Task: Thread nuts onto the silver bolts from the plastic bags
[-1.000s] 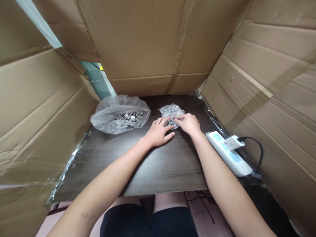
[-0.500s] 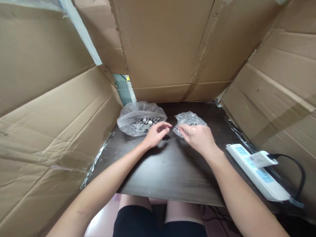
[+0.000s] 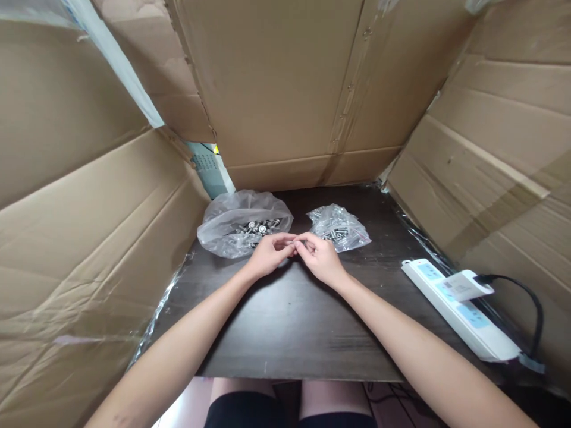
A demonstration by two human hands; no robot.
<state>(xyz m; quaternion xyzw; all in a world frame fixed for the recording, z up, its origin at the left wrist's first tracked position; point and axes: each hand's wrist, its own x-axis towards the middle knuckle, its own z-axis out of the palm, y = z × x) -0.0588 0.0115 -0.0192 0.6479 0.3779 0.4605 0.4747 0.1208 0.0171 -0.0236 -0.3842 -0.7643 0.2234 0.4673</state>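
Two clear plastic bags lie just beyond the hands: larger bag (image 3: pixel 214 235) past the left hand (image 3: pixel 267 255), smaller bag (image 3: pixel 358 239) past the right hand (image 3: pixel 325 259). Both hands pinched narrow, tips meeting; cannot tell what they grip. Larger gapes, dark bolts (image 3: pixel 262 229) inside; smaller crumpled, silvery screws (image 3: pixel 341 233). Dark tabletop (image 3: pixel 285 321) runs between forearms to near edge; power strip (image 3: pixel 468 330) right, cardboard (image 3: pixel 285 89) behind.
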